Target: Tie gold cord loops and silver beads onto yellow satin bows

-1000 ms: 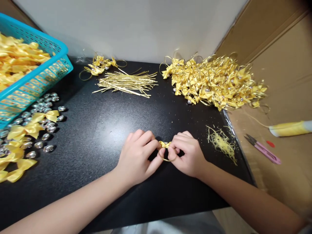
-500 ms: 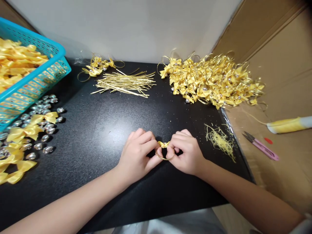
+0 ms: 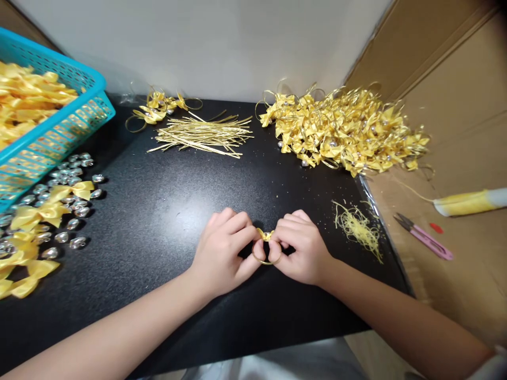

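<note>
Between my hands, low over the near part of the black table point(image 3: 158, 295), is a small yellow ribbon bow point(image 3: 266, 235) with a loop of gold cord point(image 3: 268, 263) curving toward me. My left hand point(image 3: 227, 250) pinches the bow's left side between thumb and fingers. On the other side, my right hand point(image 3: 301, 245) pinches it the same way, thumbs close together inside the cord loop. The fingers cover most of the bow; a silvery bit shows at its middle, too small to make out clearly.
A turquoise basket point(image 3: 79, 79) of yellow bows stands left, with silver bells point(image 3: 78, 243) and loose bows point(image 3: 39, 215) before it. Cut gold cords point(image 3: 202, 136) lie at the back beside a heap of corded bows point(image 3: 340, 132). Thread scraps point(image 3: 358, 227) and pink snips point(image 3: 430, 243) lie right.
The hands hold nearly the same place. My right fingertips have shifted slightly, and the cord loop now hangs a little lower and looks narrower.
</note>
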Demonstrator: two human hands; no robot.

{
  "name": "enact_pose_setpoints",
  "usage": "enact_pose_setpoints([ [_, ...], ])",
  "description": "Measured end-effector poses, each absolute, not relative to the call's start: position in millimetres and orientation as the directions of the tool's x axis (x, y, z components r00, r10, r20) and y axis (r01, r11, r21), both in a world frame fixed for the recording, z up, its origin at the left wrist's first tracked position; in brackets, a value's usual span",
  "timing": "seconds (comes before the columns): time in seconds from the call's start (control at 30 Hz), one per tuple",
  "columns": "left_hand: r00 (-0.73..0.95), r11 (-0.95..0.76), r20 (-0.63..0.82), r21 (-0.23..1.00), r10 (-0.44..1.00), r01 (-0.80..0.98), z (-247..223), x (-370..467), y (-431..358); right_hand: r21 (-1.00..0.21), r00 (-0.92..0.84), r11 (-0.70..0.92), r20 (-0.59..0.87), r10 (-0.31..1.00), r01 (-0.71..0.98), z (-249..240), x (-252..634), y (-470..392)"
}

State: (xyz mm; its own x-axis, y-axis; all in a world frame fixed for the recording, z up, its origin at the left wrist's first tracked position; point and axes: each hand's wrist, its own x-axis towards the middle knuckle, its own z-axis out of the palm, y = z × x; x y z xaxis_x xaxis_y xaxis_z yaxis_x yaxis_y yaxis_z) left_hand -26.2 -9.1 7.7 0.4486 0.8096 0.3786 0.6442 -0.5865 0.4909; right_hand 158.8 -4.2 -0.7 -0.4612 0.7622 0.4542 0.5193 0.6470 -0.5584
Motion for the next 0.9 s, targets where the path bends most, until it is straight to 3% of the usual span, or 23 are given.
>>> enact_pose_setpoints([
  [0.5,0.440,-0.606,0.417,0.520,0.795,0.601,8.9,-26.4,-8.7,-0.557,-0.440,0.638,0.462,0.770,0.532,0.9,160.0,-2.5],
  [0.7,0.350,-0.485,0.335,0.615,0.875,0.622,12.2,-26.5,-9.5,-0.566,-0.444,0.654,0.480,0.757,0.503,1.8,161.1,-2.4],
  [0.9,0.482,-0.567,0.305,0.531,0.822,0.630,8.3,-26.9,-8.9,-0.550,-0.471,0.659,0.461,0.752,0.513,5.6,161.6,-2.5],
])
